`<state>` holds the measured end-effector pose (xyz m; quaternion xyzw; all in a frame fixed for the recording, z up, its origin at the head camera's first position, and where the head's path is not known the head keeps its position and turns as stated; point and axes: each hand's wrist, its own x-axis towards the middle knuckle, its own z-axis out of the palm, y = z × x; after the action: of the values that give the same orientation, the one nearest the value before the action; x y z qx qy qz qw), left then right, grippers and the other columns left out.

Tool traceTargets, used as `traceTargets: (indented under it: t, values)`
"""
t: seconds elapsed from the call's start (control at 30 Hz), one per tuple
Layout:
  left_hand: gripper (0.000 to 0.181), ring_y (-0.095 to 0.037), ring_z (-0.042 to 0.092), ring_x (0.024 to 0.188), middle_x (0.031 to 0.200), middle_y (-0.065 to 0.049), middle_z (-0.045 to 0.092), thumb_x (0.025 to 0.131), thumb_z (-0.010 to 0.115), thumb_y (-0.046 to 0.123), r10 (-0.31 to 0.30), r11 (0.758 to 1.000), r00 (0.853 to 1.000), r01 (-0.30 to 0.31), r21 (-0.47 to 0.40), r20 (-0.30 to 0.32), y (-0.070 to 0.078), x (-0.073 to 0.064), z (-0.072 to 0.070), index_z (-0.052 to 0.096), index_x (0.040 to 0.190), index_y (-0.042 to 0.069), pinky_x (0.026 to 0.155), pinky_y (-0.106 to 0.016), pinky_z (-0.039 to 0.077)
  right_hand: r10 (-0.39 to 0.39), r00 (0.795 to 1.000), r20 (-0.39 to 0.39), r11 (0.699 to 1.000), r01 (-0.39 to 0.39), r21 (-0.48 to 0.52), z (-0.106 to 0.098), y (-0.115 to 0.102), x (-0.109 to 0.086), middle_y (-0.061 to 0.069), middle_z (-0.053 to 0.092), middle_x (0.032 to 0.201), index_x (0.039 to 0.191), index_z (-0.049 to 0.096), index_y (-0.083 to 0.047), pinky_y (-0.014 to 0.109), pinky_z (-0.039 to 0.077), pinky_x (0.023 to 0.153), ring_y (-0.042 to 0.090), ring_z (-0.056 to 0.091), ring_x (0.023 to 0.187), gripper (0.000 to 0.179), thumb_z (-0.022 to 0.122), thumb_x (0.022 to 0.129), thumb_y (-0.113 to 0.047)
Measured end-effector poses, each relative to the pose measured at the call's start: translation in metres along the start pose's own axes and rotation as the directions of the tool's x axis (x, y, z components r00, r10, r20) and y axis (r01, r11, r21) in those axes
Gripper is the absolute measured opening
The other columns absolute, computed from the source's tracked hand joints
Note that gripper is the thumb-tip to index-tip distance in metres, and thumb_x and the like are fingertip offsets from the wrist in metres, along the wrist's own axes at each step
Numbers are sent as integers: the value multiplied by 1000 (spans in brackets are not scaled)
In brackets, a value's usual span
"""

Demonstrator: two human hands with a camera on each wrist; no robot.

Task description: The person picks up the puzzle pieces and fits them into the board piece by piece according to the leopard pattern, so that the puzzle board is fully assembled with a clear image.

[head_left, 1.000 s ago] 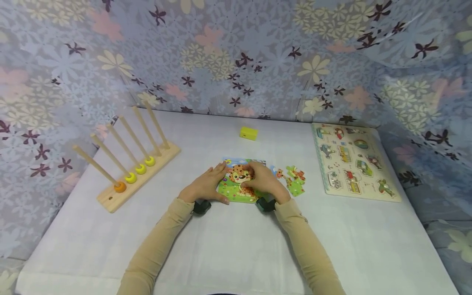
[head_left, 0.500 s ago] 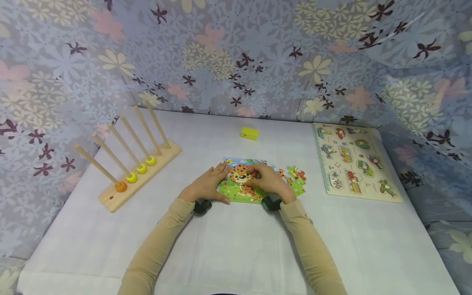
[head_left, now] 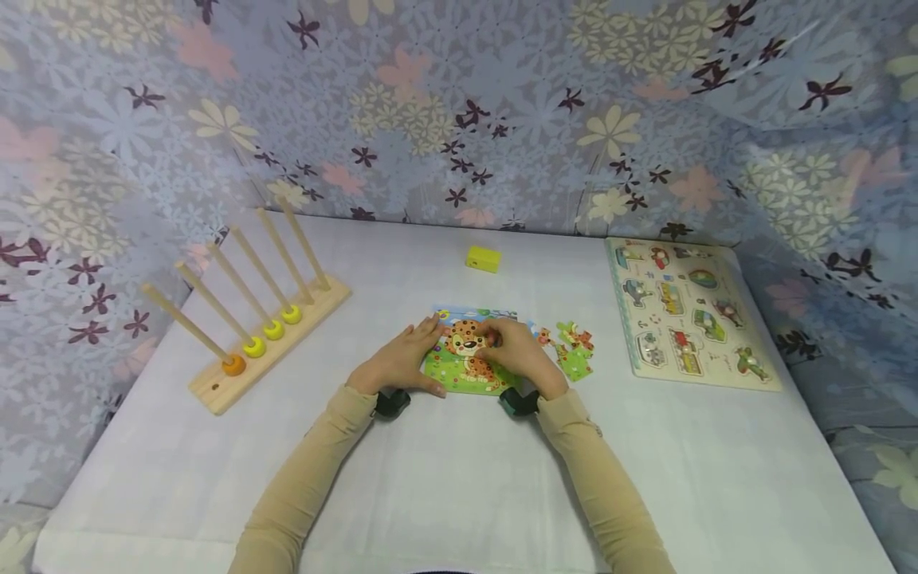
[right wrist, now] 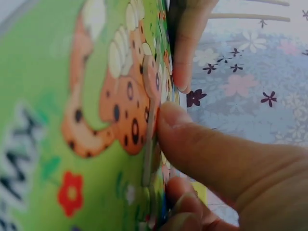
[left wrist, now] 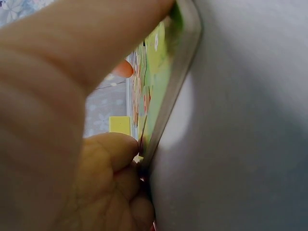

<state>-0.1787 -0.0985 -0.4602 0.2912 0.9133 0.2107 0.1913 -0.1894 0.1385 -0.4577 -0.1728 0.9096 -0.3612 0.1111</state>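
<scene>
A jigsaw puzzle (head_left: 459, 375) with a spotted leopard cub picture lies flat in front of me. My left hand (head_left: 396, 360) rests along its left side, fingers extended at the edge and thumb (left wrist: 120, 29) by the near corner. Over the right half of the picture, my right hand (head_left: 522, 351) has its thumb and fingers bent together. In the right wrist view, its thumb (right wrist: 192, 139) presses against a puzzle piece (right wrist: 149, 130) whose edge stands above the board. The other fingers are partly hidden behind the thumb. Several joined loose pieces (head_left: 576, 355) lie right of the board.
A yellow block (head_left: 484, 259) sits beyond the puzzle. At the left stands a wooden peg rack (head_left: 287, 339) with upright rods, some carrying yellow or orange beads. A wooden picture board (head_left: 656, 319) lies at the right. Floral fabric hangs behind the white table.
My right hand shifted slightly right, then back left over the puzzle, its thumb and fingers still bent together. The left hand has stayed on the board's left side.
</scene>
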Motion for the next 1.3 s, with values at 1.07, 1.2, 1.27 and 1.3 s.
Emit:
traceTargets:
  t: [1.07,1.2,1.27,1.3]
  values:
    - [119,-33,6,151,162,-18,2,74,77,54,-31,999,999,32,30,-24,-6,-3,-2,8,154,-2,125,-48,8,351,930,-110,934,-339,113,-99,101,-58,23,58,123,133,54,-1,36,49,84,35,56,109,45,64,93,-21]
    - [119,-34,6,151,162,-19,3,74,77,53,-34,999,999,34,31,-18,-8,-3,-4,9,153,-3,125,-49,8,339,939,-58,939,-333,84,-104,96,-63,18,59,109,128,56,3,27,47,76,25,56,93,41,64,91,-12]
    - [119,-33,5,151,162,-19,3,74,77,53,-48,998,999,49,42,-19,-8,-4,-7,9,153,-4,125,-48,7,340,939,-46,938,-336,79,-106,94,-64,16,59,105,127,56,4,25,47,74,21,55,89,41,65,90,-11]
    - [119,-33,5,151,162,-19,3,74,77,53,-56,997,998,57,49,-23,-7,-4,-8,9,153,-4,125,-48,6,338,940,-41,939,-334,78,-106,93,-64,15,59,103,127,56,5,25,47,74,21,55,88,40,64,90,-11]
